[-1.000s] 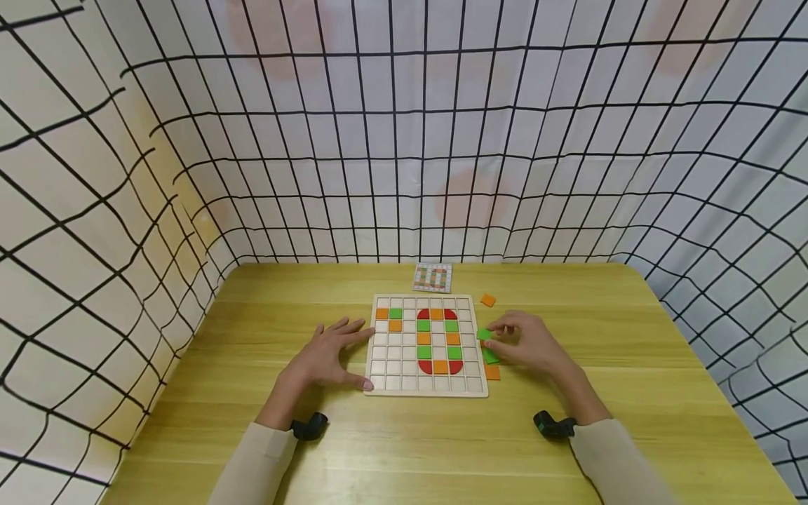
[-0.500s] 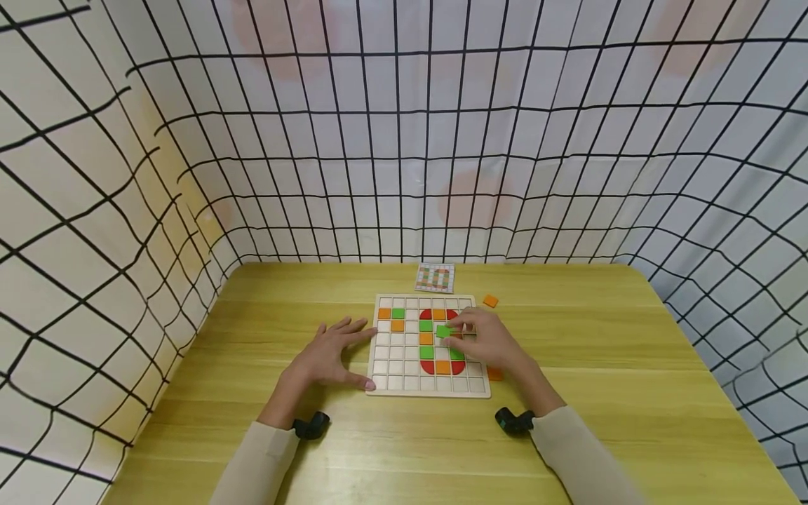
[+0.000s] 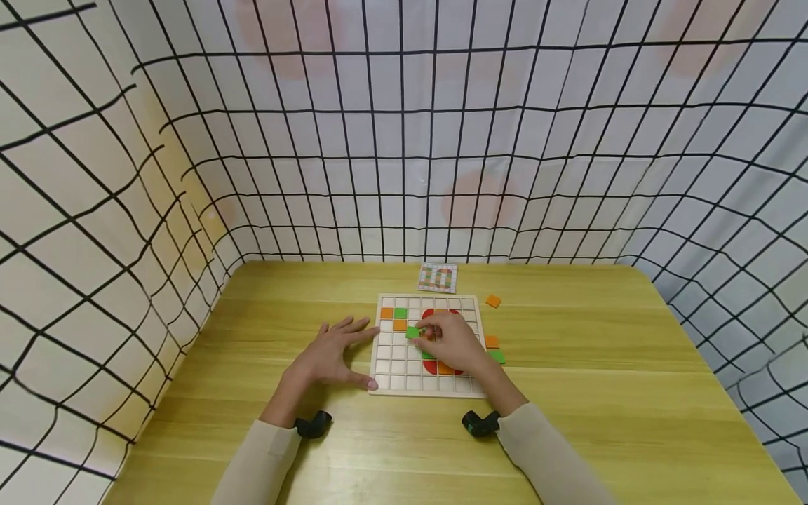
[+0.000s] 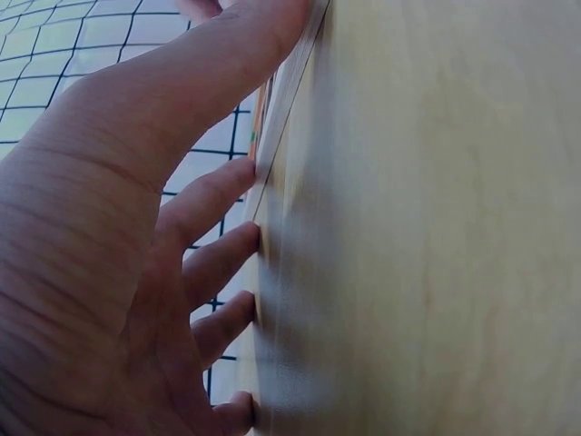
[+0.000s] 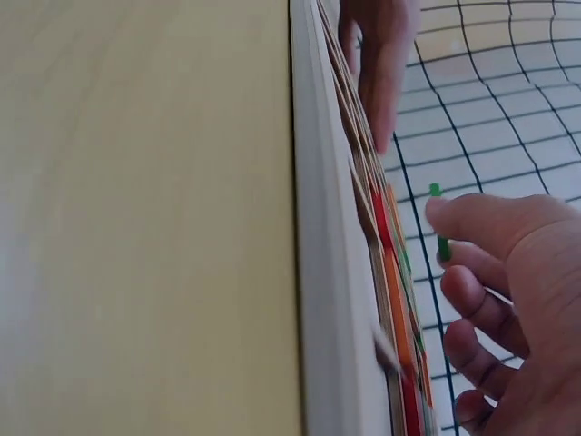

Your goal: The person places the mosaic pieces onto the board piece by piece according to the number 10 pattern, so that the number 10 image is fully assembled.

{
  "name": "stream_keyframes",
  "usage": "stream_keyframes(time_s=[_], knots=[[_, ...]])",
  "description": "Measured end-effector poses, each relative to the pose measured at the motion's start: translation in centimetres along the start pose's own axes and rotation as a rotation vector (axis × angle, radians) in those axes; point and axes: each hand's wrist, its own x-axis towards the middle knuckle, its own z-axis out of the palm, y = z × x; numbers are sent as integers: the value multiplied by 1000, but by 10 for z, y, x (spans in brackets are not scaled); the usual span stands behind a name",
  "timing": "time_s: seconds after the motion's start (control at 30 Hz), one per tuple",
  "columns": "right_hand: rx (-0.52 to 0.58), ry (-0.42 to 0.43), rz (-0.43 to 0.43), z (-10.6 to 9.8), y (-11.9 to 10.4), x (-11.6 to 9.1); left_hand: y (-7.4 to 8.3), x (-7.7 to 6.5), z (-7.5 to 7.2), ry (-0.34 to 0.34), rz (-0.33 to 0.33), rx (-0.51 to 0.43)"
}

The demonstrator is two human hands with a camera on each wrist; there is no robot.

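Observation:
My right hand (image 3: 451, 341) pinches a green square tile (image 3: 412, 332) between thumb and fingertips, over the middle of a pale gridded board (image 3: 388, 365). The right wrist view shows that green tile (image 5: 443, 245) edge-on, raised off the board. My left hand (image 3: 331, 354) lies spread at the board's left side, its thumb and index fingertips touching the edge. Orange and green tiles (image 3: 400, 313) sit in cells at the upper left. A ring of red, orange and green tiles (image 3: 430, 367) fills cells on the right, partly hidden by my right hand.
Beside the board's right edge lie an orange tile (image 3: 492, 341) and a green tile (image 3: 497, 356). Another orange tile (image 3: 493, 301) is farther back. A small patterned card (image 3: 437, 278) lies behind the board on the wooden table (image 3: 581, 337). Grid-patterned cloth (image 3: 404, 140) surrounds the table.
My right hand has carried the green tile from the pile at the board's right leftward to over the board's middle. My left hand has stayed at the left edge.

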Motion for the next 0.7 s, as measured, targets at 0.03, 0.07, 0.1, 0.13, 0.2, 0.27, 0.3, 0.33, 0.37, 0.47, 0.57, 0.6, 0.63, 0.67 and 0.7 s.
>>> stream_keyframes(time_s=[0.03,0.07,0.1,0.13,0.2,0.27,0.3,0.33,0.37,0.47,0.57,0.6,0.63,0.67,0.7], knots=[[-10,0,4,2,-2,1,0,0,0,2,0,1],[-14,1,5,5,-3,3,0,0,0,4,-1,1],[-23,2,7,7,-4,4,0,0,0,3,-2,0],[-35,1,9,9,-5,5,1,0,0,3,-2,-2],[-43,0,7,13,-7,8,1,0,0,5,-1,-5],[-56,-5,6,16,-8,9,1,0,0,7,1,-4],[-65,-10,9,17,-9,10,1,0,0,8,2,-5],[-70,-13,11,18,-10,10,1,0,0,9,3,-4],[-77,-15,12,19,-10,10,1,1,0,10,4,-3],[-95,-17,16,19,-12,10,1,1,1,11,5,-1],[-96,-17,13,19,-13,10,1,0,0,7,0,-1],[-94,-15,13,20,-14,10,1,0,0,7,-3,1],[-95,-16,14,20,-14,10,1,0,0,6,-5,3],[-97,-16,13,20,-13,10,1,0,0,6,-7,4],[-97,-16,13,21,-13,11,1,0,0,5,-9,4]])
